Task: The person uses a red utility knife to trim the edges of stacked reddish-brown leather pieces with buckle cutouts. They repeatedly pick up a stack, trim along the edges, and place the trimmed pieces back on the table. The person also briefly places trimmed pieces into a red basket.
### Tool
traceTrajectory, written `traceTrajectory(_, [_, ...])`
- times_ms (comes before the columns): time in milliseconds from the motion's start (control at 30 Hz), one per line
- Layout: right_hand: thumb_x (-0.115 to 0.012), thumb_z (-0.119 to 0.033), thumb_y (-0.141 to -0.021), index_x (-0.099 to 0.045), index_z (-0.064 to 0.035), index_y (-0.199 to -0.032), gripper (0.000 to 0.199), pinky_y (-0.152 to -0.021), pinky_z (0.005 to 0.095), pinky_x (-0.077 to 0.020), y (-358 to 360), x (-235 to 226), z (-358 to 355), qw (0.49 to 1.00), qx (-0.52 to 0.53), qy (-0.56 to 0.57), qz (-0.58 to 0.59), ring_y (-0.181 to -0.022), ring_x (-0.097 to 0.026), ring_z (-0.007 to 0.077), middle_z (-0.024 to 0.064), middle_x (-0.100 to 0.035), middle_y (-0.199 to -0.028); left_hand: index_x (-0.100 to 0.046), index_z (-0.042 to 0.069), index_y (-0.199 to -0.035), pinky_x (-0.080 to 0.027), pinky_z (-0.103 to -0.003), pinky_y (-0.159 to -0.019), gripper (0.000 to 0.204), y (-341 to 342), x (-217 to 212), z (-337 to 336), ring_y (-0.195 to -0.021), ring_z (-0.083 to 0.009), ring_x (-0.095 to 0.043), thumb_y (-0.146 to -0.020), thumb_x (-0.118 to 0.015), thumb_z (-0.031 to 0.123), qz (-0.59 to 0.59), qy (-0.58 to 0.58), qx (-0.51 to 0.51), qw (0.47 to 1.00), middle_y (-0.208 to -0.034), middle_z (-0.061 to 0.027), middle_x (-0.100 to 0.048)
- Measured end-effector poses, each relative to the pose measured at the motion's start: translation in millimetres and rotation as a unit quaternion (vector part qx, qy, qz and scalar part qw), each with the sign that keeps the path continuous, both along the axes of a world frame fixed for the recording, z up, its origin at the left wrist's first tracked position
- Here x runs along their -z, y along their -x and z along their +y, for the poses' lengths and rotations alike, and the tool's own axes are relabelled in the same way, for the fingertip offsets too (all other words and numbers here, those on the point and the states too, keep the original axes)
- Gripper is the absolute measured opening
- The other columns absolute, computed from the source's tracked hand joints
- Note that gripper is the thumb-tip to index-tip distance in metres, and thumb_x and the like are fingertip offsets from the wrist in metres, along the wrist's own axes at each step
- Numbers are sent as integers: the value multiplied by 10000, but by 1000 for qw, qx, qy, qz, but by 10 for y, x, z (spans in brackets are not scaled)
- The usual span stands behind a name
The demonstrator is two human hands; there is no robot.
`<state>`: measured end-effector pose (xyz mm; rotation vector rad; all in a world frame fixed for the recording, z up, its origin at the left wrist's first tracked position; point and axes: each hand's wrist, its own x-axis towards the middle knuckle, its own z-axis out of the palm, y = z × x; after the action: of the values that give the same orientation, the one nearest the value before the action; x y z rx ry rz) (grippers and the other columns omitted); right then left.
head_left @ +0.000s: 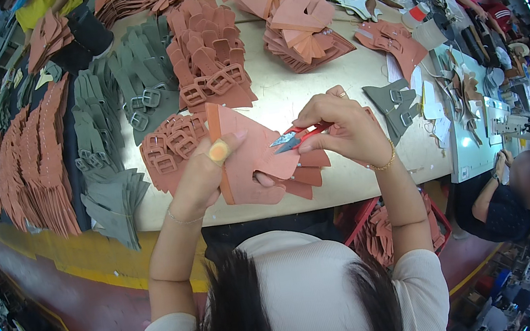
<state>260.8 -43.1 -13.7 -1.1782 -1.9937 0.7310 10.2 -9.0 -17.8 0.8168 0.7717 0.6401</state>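
Far left, rows of flat terracotta strap pieces point(31, 169) and grey-green ones point(101, 140) crowd the pale table point(308, 86) out to its front edge. The left hand point(203, 177) clamps thumb over fingers on a matte terracotta cut piece point(247, 158), raised just above that edge. The right hand point(340, 129) pinches small red-handled snips point(295, 137), blades touching the piece. Bare tabletop opens beyond the hands; grey buckled pieces point(397, 104) lie right.
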Motion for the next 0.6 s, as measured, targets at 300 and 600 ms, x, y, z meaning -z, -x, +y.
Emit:
traceTrajectory(300, [-779, -209, -740, -647, -37, -844, 240, -687, 272, -419, -11, -6, -14, 991, 32, 85, 99, -675, -583, 154, 31, -649, -780, -505, -65, -1168, -525, -302, -793, 423, 16, -24, 11, -914, -172, -633, -926, -546, 280, 22, 7, 26, 999, -1028, -131, -625])
traceTrajectory(600, [-773, -177, -743, -624, -30, -858, 239, -644, 271, -454, -41, -40, 18, 999, 4, 36, 9, -714, -591, 156, 18, -637, -800, -552, -34, -1102, -533, -289, -764, 324, 25, 40, 9, -891, -167, -644, -895, -598, 212, 19, 36, 3, 999, -1014, -109, -630])
